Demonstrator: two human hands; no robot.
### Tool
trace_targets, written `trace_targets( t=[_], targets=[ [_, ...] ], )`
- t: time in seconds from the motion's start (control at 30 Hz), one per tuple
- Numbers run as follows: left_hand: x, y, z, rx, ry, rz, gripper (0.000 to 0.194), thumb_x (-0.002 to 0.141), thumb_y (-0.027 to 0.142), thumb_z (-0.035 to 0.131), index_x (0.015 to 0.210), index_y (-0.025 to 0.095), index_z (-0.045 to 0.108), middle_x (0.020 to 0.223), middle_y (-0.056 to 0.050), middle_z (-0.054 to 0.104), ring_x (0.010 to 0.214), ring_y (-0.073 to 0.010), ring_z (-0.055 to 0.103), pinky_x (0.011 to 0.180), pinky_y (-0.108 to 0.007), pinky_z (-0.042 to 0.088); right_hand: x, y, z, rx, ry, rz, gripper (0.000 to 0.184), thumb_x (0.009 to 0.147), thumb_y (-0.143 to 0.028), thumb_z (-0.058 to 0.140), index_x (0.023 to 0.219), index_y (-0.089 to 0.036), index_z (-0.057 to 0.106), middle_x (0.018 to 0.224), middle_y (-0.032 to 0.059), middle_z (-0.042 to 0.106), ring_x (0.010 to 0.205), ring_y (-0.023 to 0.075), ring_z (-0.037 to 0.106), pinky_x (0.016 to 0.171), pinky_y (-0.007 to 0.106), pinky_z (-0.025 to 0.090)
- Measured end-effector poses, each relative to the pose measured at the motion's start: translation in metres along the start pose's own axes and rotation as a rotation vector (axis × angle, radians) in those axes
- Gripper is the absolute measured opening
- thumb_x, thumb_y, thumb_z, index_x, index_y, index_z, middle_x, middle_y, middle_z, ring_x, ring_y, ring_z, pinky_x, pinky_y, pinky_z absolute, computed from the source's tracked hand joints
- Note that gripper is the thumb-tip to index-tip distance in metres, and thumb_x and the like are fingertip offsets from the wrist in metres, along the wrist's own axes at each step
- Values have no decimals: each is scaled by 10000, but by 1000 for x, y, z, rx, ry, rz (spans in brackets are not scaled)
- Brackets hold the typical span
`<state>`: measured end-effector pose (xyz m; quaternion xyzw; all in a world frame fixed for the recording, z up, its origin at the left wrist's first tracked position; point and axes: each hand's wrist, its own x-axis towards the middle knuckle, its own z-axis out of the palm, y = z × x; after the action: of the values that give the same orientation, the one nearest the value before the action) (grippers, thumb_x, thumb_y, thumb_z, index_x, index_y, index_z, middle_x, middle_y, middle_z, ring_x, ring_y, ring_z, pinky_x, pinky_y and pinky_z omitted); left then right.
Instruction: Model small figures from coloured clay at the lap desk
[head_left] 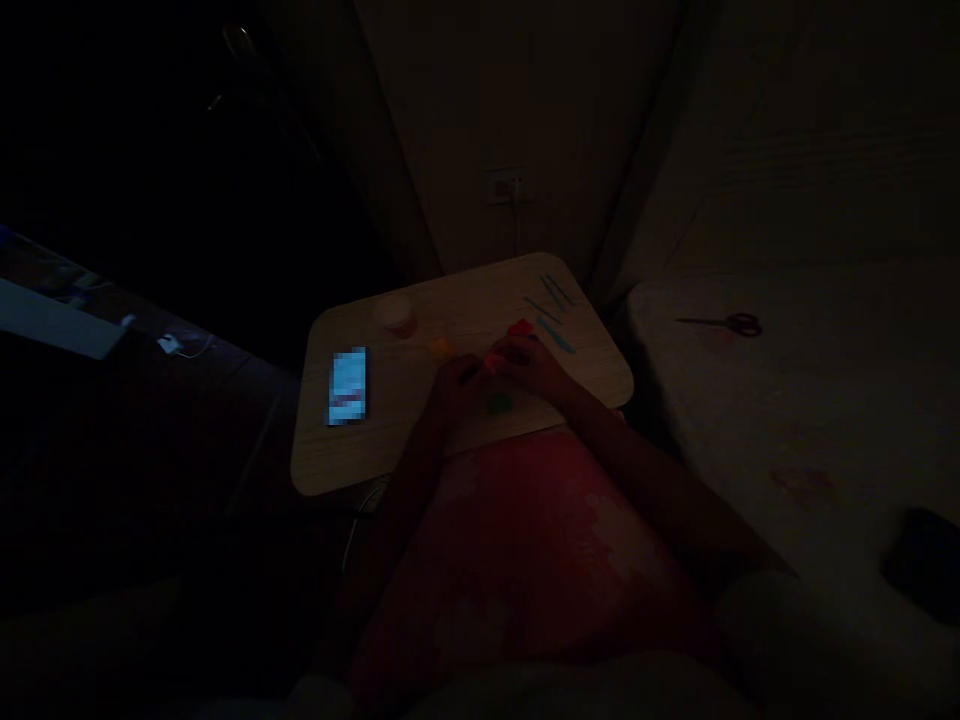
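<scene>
Both bare hands sit together low over the tabletop: the left hand [450, 392] and the right hand [531, 364] nearly touch, their fingers curled inward about a small reddish-pink lump [493, 363] of what appears to be modelling clay. Light is poor, so I cannot confirm a firm grip by either hand; I can say only that neither lies flat and open.

The work sits on a light wood-grain lap table with rounded corners [480, 290], its near edge just beyond the person's pink patterned garment [525, 570]. White bedding [795, 420] lies to the right, with dark-handled scissors [721, 324] on it. On the table, left of the hands, lies a smartphone with a lit, pixelated screen [347, 386]. Beyond them stands a pale round cup [396, 316], and slim blue-teal sculpting tools [551, 300] lie at the far right corner.

A red piece [520, 327] lies just beyond the right hand, a yellow-orange piece [441, 348] beyond the left, and a green piece [499, 403] just below both. I judge the lump light, soft and easily dented; it is best taken gently at its sides with the fingertips.
</scene>
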<state>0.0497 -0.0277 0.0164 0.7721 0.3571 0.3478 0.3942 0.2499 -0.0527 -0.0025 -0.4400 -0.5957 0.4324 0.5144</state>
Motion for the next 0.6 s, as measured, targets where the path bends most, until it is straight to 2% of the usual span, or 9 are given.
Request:
trace_targets(
  t=[0.1,0.23,0.37,0.47,0.6],
  targets=[
    [0,0,1,58,-8,9,363,945,510,670,805,175,678,744,-10,636,709,-159,548,676,-294,424,-1,2,0,-15,13,32,499,808,-654,813,897,-178,694,847,66,722,781,181,646,685,299,511],
    [1,-4,3,135,3,19,345,945,472,660,764,179,640,719,-5,612,705,-161,529,678,-294,428,-2,2,-1,74,-24,25,500,795,-662,819,887,-190,678,847,48,717,795,184,655,709,306,525],
    [2,-7,3,161,13,10,282,938,410,645,781,176,656,766,-21,644,746,-176,558,720,-309,462,-3,-1,-1,64,-56,-23,480,735,-585,889,925,-191,692,886,42,725,816,182,658,731,303,530],
    [2,-5,2,120,-16,4,267,925,431,667,836,181,701,828,-36,699,800,-198,611,761,-322,493,-2,-2,0,-2,-63,-25,470,699,-525,924,935,-189,697,854,28,712,763,166,629,674,281,502],
    [1,-2,1,-9,-70,3,385,994,529,569,885,193,720,888,-55,731,871,-222,659,840,-351,522,-1,2,0,-11,-30,-48,427,737,-535,895,896,-181,718,814,27,711,732,159,622,663,280,490]
  ],
)
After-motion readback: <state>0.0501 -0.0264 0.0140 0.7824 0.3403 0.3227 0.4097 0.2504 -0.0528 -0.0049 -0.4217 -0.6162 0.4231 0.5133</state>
